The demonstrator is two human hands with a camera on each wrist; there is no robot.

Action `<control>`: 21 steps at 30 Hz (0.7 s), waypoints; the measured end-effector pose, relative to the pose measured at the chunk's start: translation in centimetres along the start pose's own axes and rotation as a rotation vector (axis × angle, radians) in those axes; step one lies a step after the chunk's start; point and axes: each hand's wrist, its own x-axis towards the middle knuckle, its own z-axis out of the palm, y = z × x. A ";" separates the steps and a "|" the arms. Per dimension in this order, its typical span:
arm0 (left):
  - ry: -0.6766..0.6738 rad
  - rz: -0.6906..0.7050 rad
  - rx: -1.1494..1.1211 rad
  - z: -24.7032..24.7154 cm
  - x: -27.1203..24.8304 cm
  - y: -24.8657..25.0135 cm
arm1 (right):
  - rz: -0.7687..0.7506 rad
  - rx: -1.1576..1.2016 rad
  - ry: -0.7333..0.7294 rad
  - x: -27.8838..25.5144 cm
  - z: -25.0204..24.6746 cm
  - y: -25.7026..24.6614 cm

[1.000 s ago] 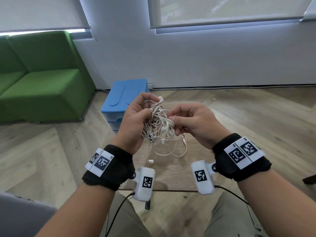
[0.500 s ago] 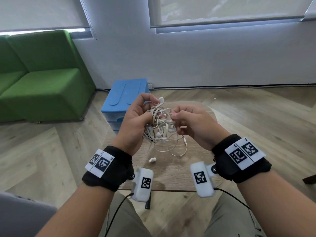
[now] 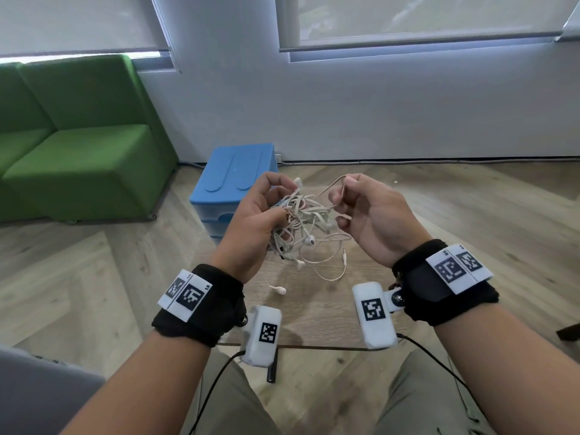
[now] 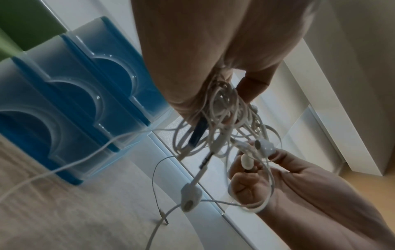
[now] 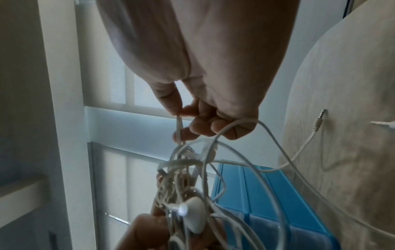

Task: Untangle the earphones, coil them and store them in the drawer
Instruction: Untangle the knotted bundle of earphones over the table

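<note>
A tangled bundle of white earphones (image 3: 301, 227) hangs in the air above a small wooden table (image 3: 314, 312). My left hand (image 3: 260, 215) grips the bulk of the tangle (image 4: 222, 118). My right hand (image 3: 361, 211) pinches one strand (image 5: 179, 125) between thumb and forefinger and holds it up and to the right of the knot. Loops, an earbud (image 3: 280, 289) and a jack plug (image 3: 345, 255) dangle down to the tabletop. The blue drawer unit (image 3: 233, 183) stands on the floor behind the table, its drawers (image 4: 70, 104) closed.
A green sofa (image 3: 72, 152) fills the left side of the room. A white wall with window blinds (image 3: 408, 17) runs behind. Wooden floor (image 3: 470, 215) surrounds the table. My knees are under the table's near edge.
My right hand has moved up and to the right, drawing one strand out of the bundle. The hands stand farther apart. The left hand still holds the tangle.
</note>
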 end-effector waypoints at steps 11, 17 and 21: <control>0.133 -0.025 0.023 0.1 0.0 0.6 | -0.033 -0.556 -0.048 0.1 -2.3 -1.6; 0.156 -0.035 0.025 0.0 0.3 0.8 | -0.027 -0.849 -0.203 -0.4 -3.0 -2.3; 0.157 -0.065 0.052 0.1 0.2 0.7 | -0.138 -0.919 0.158 1.0 -3.8 -1.2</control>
